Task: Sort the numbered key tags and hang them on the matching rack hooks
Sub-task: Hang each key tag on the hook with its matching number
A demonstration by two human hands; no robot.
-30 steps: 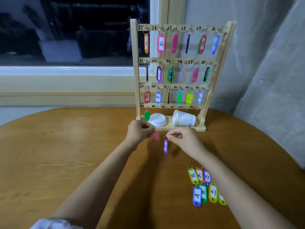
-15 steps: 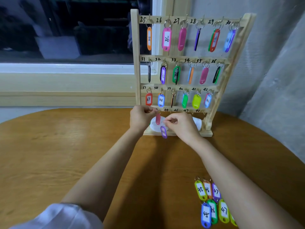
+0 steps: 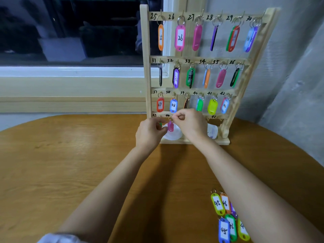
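Under hook 44 point(image 3: 169, 118) on the bottom rail of the rack point(image 3: 146, 67), pinches the pink tag point(image 3: 170, 127) by its ring with right hand point(image 3: 191, 126) for threading. Curls left hand point(image 3: 149, 135) against it, seemingly steadying.

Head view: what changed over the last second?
Both hands moved from over the table up to the rack's bottom row. The pink tag, previously in the left hand, now hangs below label 44, the right hand pinching its ring, the left hand beside it. The purple tag the right hand dangled is out of sight. Unchanged: hung tags, table pile.
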